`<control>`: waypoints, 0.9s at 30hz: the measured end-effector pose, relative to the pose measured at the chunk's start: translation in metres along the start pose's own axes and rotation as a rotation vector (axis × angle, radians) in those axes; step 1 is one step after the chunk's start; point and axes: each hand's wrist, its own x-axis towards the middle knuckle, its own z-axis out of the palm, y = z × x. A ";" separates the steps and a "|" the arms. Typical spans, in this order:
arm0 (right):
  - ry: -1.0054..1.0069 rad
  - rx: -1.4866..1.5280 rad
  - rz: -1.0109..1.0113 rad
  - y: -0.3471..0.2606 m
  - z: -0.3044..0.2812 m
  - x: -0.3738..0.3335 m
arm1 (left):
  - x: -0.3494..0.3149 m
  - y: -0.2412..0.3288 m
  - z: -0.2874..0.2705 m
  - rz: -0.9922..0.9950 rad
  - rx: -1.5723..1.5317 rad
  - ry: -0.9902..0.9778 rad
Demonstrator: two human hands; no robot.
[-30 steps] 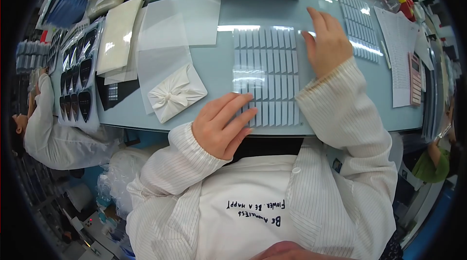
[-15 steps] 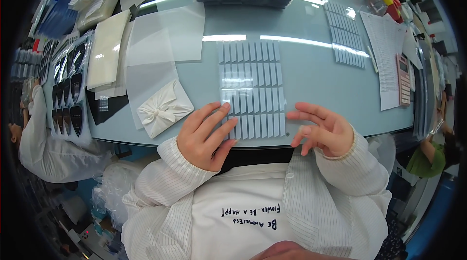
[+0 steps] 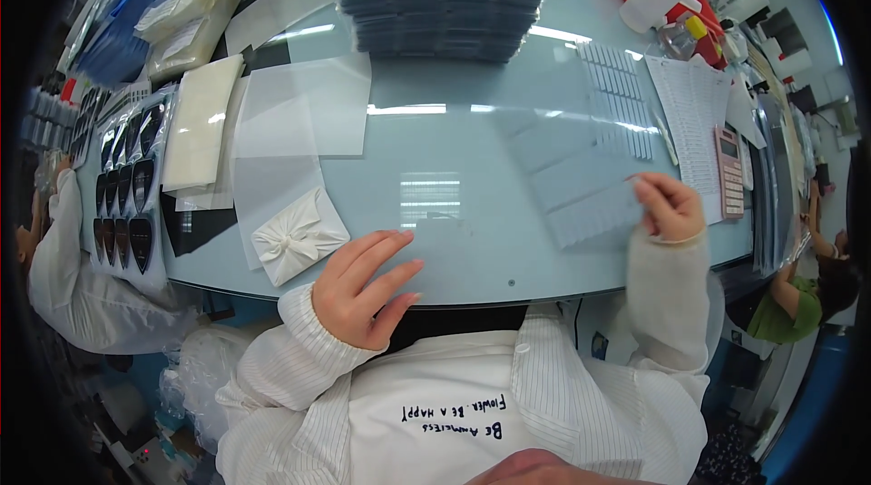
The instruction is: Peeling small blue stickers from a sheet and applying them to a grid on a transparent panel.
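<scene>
So we've got our right hand (image 3: pixel 670 205) pinched on the right side of a clear ridged sheet (image 3: pixel 581 195), blurry over the tabletop (image 3: pixel 454 258) toward its front right corner, near the other ridged sheet (image 3: pixel 626 117). Our left hand (image 3: pixel 358 290) is loosely spread at the front edge, holding nothing we can see. Looks like a sheet-shifting step to us, so the next move probably calls for a light pinch and a flat, square set-down
</scene>
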 end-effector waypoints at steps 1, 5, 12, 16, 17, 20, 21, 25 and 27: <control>0.064 0.028 -0.009 0.006 -0.020 0.008 | 0.003 0.001 -0.004 0.007 0.001 -0.013; 0.258 0.210 -0.055 0.038 -0.057 0.052 | 0.018 0.005 -0.022 0.021 0.018 -0.033; 0.394 -0.461 -0.310 0.072 -0.054 0.106 | 0.044 -0.004 -0.046 0.036 0.249 0.013; 0.552 -1.008 -0.500 0.057 -0.033 0.090 | 0.073 -0.030 -0.060 0.075 0.300 0.087; 0.583 -0.988 -0.569 0.054 -0.031 0.087 | 0.092 -0.041 -0.064 0.122 0.354 0.147; 0.555 -0.891 -0.607 0.020 0.003 0.065 | 0.152 -0.084 -0.076 0.216 0.538 0.314; 0.562 -0.887 -0.608 0.019 0.009 0.062 | 0.171 -0.098 -0.078 0.227 0.596 0.361; 0.489 -0.797 -0.733 0.021 0.016 0.057 | 0.203 -0.133 -0.076 0.172 0.727 0.359; 0.463 -0.776 -0.728 0.025 0.014 0.057 | 0.202 -0.133 -0.075 0.043 0.699 0.297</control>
